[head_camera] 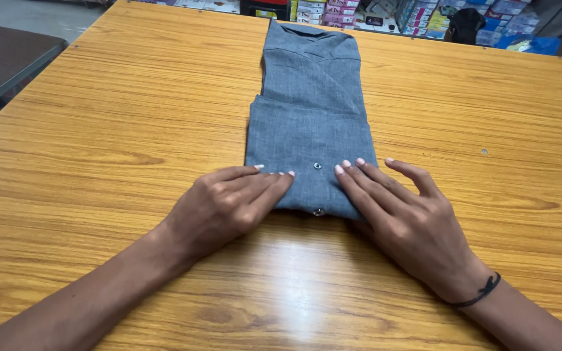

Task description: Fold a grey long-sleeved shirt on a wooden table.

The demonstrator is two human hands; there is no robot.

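Already narrow: grey shirt lies mid-table, sides folded in, near end doubled up. Left hand and right hand press flat on it, fingers loosely spread. Collar half remains unfolded.

colourful stacked boxes, beyond table's far edge

Bare table lies open on both sides of the folded grey shirt; stacked boxes crowd just past the far edge, behind its collar.
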